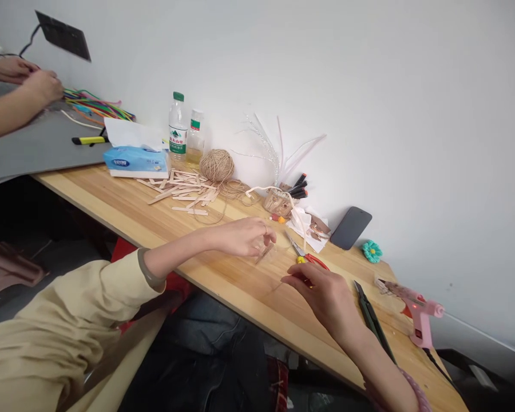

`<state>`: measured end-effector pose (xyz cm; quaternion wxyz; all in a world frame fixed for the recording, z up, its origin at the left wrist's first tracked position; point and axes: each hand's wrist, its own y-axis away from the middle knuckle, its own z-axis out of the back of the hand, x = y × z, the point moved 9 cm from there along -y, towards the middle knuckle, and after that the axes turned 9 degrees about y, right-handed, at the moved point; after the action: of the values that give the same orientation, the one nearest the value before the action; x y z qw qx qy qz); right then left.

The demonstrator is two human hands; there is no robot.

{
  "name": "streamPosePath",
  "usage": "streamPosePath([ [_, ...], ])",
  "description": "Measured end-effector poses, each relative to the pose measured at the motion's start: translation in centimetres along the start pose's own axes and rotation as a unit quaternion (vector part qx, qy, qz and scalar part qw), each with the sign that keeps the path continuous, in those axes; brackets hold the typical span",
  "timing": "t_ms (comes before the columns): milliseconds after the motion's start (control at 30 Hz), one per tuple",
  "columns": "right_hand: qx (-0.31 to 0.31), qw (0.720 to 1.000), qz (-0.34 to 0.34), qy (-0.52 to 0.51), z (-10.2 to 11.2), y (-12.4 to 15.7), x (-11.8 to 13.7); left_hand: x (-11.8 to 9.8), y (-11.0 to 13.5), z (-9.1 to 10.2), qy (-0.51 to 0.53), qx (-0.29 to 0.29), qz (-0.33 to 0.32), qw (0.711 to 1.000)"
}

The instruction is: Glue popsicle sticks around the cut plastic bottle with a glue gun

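My left hand (246, 236), with a ring on one finger, curls over the wooden table. Its fingertips close on a small clear piece (266, 252) with a brown strip along it; its kind is not plain. To the right, my right hand (320, 289) has thumb and forefinger pinched together. Whatever is between them is too fine to make out, perhaps a thin strand. Scissors (298, 247) with red and yellow handles lie just beyond the right hand, partly covered by it. Beside the right wrist rests a dark green cutter (371, 317).
A pink glue gun (420, 320) sits at the right end, near a phone (351, 228) and a teal flower (372, 251). Wooden sticks (184, 189), a twine ball (217, 165), bottles (178, 129) and tissues (137, 161) stand farther back. Another person's hands (43, 86) work at far left.
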<state>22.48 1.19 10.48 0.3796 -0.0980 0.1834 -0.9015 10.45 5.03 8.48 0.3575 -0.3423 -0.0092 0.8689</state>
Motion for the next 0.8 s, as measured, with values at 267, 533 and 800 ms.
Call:
streamPosePath([
  [267,0.044,0.996,0.003,-0.082,0.2,-0.6,-0.1,0.1,0.0,-0.3,-0.025,0.012,-0.025,0.999],
  [533,-0.028,0.999,0.029,-0.028,0.4,-2.3,0.1,-0.1,-0.5,-0.4,-0.048,0.013,-0.035,0.998],
  [800,-0.021,0.994,0.088,0.056,-0.9,-2.8,1.2,0.3,-0.7,-0.4,-0.038,-0.012,-0.069,0.997],
])
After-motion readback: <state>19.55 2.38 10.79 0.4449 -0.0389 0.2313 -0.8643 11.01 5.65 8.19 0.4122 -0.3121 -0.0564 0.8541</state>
